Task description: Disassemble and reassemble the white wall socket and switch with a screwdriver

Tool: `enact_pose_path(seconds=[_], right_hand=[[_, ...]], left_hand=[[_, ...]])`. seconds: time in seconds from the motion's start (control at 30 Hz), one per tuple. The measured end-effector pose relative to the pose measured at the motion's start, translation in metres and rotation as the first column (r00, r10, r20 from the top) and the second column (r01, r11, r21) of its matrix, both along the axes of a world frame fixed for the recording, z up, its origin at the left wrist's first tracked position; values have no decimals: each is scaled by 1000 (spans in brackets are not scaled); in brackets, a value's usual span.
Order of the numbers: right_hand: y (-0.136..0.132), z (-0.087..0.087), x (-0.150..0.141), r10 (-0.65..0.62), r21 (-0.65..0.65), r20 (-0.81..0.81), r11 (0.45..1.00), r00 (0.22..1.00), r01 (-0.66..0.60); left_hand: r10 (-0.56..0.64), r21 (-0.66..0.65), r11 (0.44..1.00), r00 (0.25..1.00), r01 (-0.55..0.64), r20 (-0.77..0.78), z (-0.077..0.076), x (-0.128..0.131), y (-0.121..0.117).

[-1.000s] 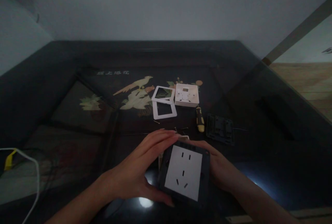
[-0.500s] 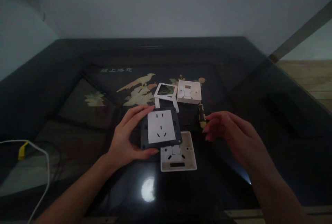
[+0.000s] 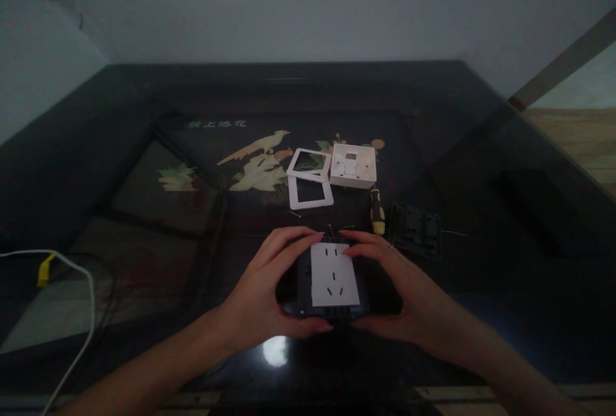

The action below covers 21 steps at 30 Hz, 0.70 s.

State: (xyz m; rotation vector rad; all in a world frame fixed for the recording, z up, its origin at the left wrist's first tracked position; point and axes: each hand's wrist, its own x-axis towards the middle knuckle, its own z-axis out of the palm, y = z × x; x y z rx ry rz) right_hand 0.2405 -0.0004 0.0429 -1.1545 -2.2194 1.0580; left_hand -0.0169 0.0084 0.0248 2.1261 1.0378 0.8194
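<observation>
A wall socket (image 3: 334, 281) with a white face and a dark frame lies near the table's front, its slots facing up. My left hand (image 3: 269, 287) grips its left side, thumb at the near edge and fingers at the far edge. From the right, my right hand (image 3: 409, 287) holds the same socket in a similar way, with fingertips on the far part of the face. The white back box seen earlier at this spot is hidden under the socket. Just past the fingers lie a few screws (image 3: 330, 230).
Two white cover frames (image 3: 310, 203) overlap beside a white back box (image 3: 353, 175). A black-and-yellow screwdriver (image 3: 377, 212) lies in front of that box, with a second dark socket module (image 3: 414, 230) to its right. A white cable (image 3: 91, 300) with a yellow tag (image 3: 45, 270) runs along the left.
My left hand has brought the socket right and nearer, over the white back box. My right hand has moved left from beside the screwdriver and taken hold of the socket's right side.
</observation>
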Motion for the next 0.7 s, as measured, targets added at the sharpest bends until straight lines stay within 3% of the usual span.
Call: enact_pose_path(seconds=[0.33, 0.53, 0.7], right_hand=[[1, -11, 5, -21, 33, -5, 999, 1000, 21], [-1, -17, -1, -21, 32, -5, 999, 1000, 21], [-3, -18, -3, -17, 76, 35, 997, 999, 14]], left_hand=[[-28, -57, 998, 991, 21, -131, -6, 5, 1], [-25, -108, 994, 971, 0, -237, 3, 4, -2], [-37, -76, 997, 952, 14, -304, 9, 6, -5]])
